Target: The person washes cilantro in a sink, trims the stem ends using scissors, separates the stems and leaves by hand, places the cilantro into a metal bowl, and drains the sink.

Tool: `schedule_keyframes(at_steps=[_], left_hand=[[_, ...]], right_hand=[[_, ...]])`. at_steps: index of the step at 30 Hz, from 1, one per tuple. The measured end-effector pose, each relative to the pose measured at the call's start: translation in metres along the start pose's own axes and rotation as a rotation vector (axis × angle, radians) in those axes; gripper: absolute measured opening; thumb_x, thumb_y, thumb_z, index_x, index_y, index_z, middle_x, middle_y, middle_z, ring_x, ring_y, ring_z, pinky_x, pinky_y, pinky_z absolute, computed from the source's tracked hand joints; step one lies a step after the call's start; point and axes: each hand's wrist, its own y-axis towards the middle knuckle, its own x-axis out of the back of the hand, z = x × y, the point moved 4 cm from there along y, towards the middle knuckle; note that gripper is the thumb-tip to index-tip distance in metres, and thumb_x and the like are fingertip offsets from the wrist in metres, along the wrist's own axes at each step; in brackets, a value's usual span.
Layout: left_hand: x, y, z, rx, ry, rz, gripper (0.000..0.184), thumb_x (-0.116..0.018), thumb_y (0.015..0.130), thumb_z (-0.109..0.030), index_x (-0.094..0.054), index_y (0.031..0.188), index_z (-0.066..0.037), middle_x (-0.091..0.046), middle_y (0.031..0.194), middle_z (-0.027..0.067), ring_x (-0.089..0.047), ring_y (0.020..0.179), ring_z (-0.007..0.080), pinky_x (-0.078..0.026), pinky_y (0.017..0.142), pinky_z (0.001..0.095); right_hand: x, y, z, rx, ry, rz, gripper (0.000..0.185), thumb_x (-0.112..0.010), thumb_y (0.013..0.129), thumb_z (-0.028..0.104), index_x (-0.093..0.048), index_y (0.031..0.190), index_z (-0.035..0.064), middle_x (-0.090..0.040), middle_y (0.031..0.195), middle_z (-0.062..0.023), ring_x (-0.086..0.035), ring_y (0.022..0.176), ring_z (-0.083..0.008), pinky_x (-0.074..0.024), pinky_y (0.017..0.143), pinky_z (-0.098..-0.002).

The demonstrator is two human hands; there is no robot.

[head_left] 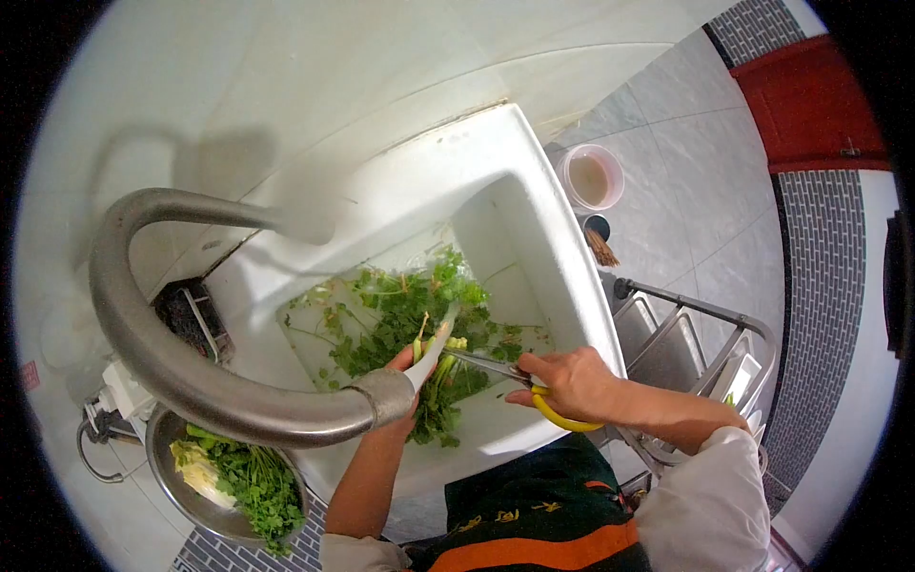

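Observation:
My right hand (570,383) is closed round the yellow handles of a pair of scissors (486,363). Their metal blades point left and touch the pale stems of a bunch of leafy greens (438,386). Those stems are in my left hand (405,367), which is partly hidden behind the faucet's end. Green leaves hang below and spread above the hand. More loose greens (381,303) float in water in the white sink (577,276). A stream of water falls from the faucet (238,405) beside the stems.
A metal bowl (162,467) with greens and a pale cabbage piece stands at the lower left. The thick faucet arches over the sink's left side. Right of the sink are a pink-white bucket (618,181) on the floor and a metal rack (710,305) with trays.

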Motion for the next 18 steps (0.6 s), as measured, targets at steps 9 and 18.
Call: schedule_keyframes(at_steps=[9,18], left_hand=[[-0.004,-0.01,-0.008,0.133,-0.091,-0.064,0.035,-0.053,0.078,-0.023,-0.046,0.107,-0.004,-0.05,0.101,0.0062,-0.05,0.09,0.017,-0.042,0.074,0.0314],[0.004,-0.003,0.011,0.037,-0.101,0.002,0.03,-0.047,0.082,-0.023,-0.047,0.105,-0.003,-0.054,0.091,0.005,-0.054,0.078,0.0147,-0.047,0.065,0.0285]], right_hand=[[0.006,0.004,-0.012,-0.169,0.088,0.024,0.036,-0.053,0.072,0.042,-0.049,0.082,0.0069,-0.052,0.052,-0.01,-0.054,0.049,-0.0294,-0.0436,0.044,-0.0352],[0.008,0.003,0.003,-0.015,-0.022,-0.014,0.044,-0.048,0.073,0.047,-0.046,0.091,0.0076,-0.056,0.071,-0.0141,-0.056,0.06,-0.0306,-0.0446,0.048,-0.0385]])
